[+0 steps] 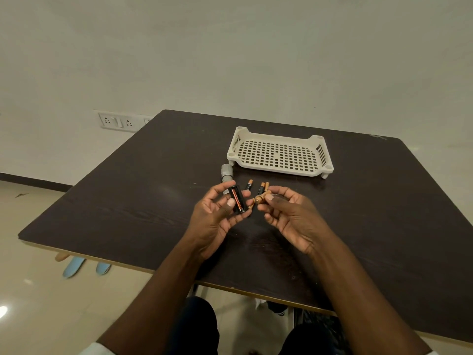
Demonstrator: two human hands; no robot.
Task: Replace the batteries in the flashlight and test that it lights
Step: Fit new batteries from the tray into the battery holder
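Grey flashlight lying on the bench, black battery holder held upright-tilted, loose orange-tipped batteries just beside

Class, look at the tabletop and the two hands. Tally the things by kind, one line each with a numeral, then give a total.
Loose batteries: at least 4, one held by the right hand at, others at; more may be hidden
Battery holder, in the left hand: 1
Flashlight body: 1
White tray: 1
Total: at least 7
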